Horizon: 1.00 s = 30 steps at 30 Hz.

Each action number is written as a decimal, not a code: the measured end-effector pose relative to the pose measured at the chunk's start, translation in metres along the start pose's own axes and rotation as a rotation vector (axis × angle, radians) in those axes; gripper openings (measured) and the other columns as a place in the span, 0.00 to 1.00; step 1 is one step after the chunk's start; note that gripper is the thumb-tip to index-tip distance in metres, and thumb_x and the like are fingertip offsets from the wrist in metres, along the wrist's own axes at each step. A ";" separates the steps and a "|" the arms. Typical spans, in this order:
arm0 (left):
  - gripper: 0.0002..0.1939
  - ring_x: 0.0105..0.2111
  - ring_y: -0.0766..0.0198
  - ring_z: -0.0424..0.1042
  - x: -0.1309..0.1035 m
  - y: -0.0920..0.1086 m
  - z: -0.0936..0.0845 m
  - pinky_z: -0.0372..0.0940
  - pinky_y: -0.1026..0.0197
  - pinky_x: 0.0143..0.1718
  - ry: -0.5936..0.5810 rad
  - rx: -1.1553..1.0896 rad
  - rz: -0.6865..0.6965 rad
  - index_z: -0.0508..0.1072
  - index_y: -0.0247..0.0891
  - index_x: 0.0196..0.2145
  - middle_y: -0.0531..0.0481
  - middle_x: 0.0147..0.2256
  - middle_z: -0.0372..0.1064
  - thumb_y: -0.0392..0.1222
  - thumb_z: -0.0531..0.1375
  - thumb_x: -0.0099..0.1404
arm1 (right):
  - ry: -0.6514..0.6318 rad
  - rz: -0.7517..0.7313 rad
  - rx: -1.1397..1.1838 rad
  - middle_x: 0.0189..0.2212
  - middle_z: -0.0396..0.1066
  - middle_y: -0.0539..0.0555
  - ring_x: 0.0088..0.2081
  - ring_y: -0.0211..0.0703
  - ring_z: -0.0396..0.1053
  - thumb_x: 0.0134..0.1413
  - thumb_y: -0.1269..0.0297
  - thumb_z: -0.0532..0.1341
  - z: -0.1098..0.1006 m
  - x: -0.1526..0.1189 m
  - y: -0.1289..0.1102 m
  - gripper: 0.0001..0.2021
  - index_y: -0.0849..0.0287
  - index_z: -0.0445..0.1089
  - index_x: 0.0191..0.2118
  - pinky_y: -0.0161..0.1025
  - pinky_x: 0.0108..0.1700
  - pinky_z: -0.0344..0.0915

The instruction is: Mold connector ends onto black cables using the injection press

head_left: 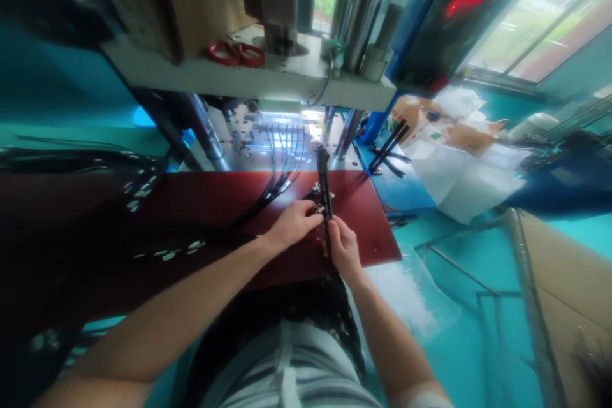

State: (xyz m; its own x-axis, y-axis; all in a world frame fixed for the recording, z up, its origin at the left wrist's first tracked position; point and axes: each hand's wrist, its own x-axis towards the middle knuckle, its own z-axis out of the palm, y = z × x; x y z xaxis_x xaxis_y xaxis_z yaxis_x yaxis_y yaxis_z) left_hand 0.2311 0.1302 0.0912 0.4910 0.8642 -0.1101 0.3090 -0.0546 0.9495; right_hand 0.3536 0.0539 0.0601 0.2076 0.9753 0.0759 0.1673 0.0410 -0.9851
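A long, narrow dark bar with slots along it stands over the red-brown board, pointing away from me. My right hand grips its near end, fingers closed around the side. From the left, my left hand is closed in a pinch at the bar's edge, by some small metallic pieces; what exactly the fingertips hold is too small and blurred to name. Left of the bar, several thin black cables run from the lit metal fixture of a press onto the board.
Red-handled scissors lie on the press's white plate. More cables with silvery ends are at the left. Pliers lie on a blue surface at right, near white bags. A cardboard box stands at far right.
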 end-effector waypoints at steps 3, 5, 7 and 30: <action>0.12 0.26 0.66 0.64 -0.001 0.003 -0.007 0.58 0.65 0.28 -0.069 -0.114 -0.008 0.70 0.33 0.27 0.53 0.24 0.67 0.46 0.58 0.51 | 0.001 0.024 0.074 0.14 0.59 0.44 0.13 0.31 0.55 0.57 0.48 0.51 0.000 0.000 -0.001 0.19 0.61 0.67 0.36 0.30 0.15 0.52; 0.12 0.26 0.67 0.64 0.000 0.006 -0.012 0.58 0.65 0.29 -0.080 -0.156 0.002 0.69 0.33 0.29 0.53 0.25 0.67 0.46 0.58 0.52 | 0.018 0.045 0.157 0.15 0.59 0.44 0.13 0.31 0.55 0.57 0.49 0.52 0.000 0.000 0.000 0.19 0.61 0.66 0.40 0.30 0.14 0.52; 0.11 0.25 0.68 0.64 0.002 0.008 -0.016 0.58 0.66 0.28 -0.041 -0.150 0.017 0.68 0.34 0.29 0.54 0.24 0.66 0.46 0.57 0.54 | 0.042 0.058 0.220 0.16 0.60 0.43 0.13 0.31 0.55 0.56 0.49 0.53 -0.001 -0.001 0.004 0.20 0.60 0.65 0.45 0.30 0.13 0.53; 0.10 0.20 0.71 0.57 0.005 0.013 -0.015 0.50 0.66 0.23 -0.101 -0.028 -0.050 0.66 0.34 0.20 0.57 0.18 0.60 0.44 0.57 0.51 | 0.002 0.048 0.290 0.17 0.62 0.44 0.13 0.29 0.56 0.56 0.54 0.56 -0.005 -0.004 0.004 0.26 0.59 0.59 0.58 0.28 0.13 0.55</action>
State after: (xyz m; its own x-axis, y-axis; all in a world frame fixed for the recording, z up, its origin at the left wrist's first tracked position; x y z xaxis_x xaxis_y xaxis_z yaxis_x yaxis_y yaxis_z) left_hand 0.2251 0.1415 0.1071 0.5553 0.8109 -0.1848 0.3131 0.0020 0.9497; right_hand 0.3579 0.0492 0.0569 0.2105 0.9772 0.0280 -0.1249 0.0552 -0.9906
